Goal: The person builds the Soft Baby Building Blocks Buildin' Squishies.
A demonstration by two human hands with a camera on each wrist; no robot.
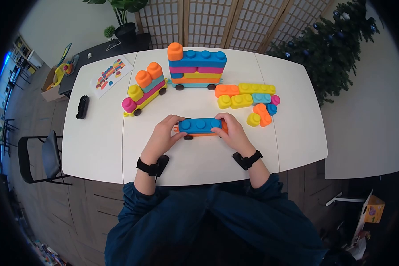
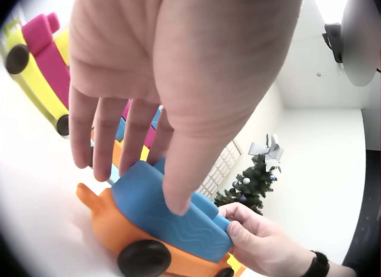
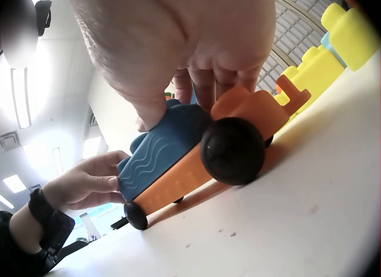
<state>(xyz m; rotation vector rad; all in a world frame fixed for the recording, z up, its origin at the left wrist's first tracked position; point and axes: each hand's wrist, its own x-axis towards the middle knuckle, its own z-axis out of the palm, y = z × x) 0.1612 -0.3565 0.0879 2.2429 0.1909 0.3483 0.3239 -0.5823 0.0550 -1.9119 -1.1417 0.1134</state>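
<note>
A long blue block (image 1: 199, 126) with wavy ridges on its side sits on an orange wheeled base (image 3: 175, 180), low over the white table. My left hand (image 1: 165, 132) grips the block's left end, thumb on the near side and fingers behind. At the other end my right hand (image 1: 234, 134) holds the block in the same way, its thumb pressing the near face in the right wrist view. Black wheels (image 3: 233, 151) show under the base, and an orange hook sticks out at its end.
Behind stands a tall block wagon (image 1: 197, 70); a yellow-based wagon (image 1: 144, 91) is to its left. Loose yellow, orange, teal, pink and blue blocks (image 1: 241, 101) lie at right. A printed sheet (image 1: 112, 76) and a black case-like object (image 1: 82, 107) lie on the table (image 1: 97, 150) at left.
</note>
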